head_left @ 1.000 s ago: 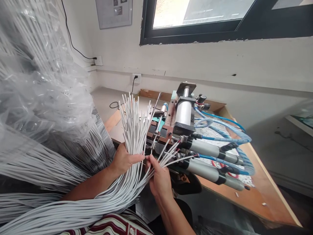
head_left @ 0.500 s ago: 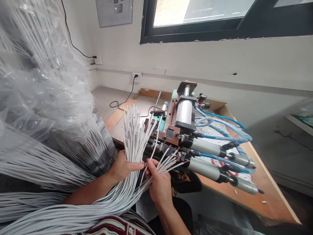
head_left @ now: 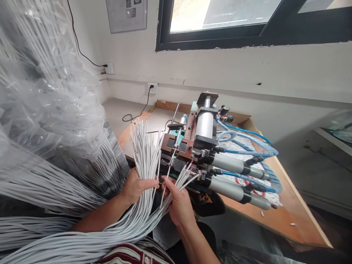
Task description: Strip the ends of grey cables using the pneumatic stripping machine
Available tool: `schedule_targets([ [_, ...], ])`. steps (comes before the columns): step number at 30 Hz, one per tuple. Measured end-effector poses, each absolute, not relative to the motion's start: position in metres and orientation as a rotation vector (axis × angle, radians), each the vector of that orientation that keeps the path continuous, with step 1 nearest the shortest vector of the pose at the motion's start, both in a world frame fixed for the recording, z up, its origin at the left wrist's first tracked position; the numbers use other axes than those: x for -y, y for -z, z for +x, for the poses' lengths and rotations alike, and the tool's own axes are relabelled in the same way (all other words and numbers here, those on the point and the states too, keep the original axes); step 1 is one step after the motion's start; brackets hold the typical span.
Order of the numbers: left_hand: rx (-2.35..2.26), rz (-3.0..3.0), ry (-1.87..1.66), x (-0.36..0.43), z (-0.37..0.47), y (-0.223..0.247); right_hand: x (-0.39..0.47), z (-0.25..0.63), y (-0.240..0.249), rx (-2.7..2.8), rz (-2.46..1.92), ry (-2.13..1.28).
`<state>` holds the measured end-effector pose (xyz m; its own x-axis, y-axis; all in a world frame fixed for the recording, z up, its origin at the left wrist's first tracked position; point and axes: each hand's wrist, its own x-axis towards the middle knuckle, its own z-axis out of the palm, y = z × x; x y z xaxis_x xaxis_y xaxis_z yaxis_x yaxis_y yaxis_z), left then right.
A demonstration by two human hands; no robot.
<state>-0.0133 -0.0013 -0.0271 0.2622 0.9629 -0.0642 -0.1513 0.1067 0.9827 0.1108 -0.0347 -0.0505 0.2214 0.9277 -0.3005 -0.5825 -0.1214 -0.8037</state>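
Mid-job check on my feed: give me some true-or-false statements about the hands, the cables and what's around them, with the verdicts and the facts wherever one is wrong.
1. The left hand grips the larger cable bundle. True.
2. The right hand holds nothing. False: the right hand holds a smaller group of cables.
3. The window appears above the machine in the picture. True.
4. The hoses on the machine are yellow. False: the hoses are blue.
5. Clear plastic sheeting shows at the left of the picture. True.
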Motion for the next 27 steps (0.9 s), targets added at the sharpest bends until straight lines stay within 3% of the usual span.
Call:
schedule_targets([
  [4, -0.953, 1.191, -1.032, 0.003, -0.013, 0.028, 0.034, 0.111, 0.051, 0.579, -0.991, -1.454],
  [9, -0.973, 1.232, -1.045, 0.003, -0.014, 0.024, 0.043, 0.108, 0.054, 0.638, -1.071, -1.276],
  [17, -0.961, 0.896, -1.035, -0.002, -0.013, 0.012, 0.033, 0.109, 0.048, 0.292, -1.024, -1.235],
  [27, -0.946, 0.879, -1.104, -0.009, -0.007, 0.006, 0.015, 0.113, 0.036, 0.002, -0.907, -1.426],
])
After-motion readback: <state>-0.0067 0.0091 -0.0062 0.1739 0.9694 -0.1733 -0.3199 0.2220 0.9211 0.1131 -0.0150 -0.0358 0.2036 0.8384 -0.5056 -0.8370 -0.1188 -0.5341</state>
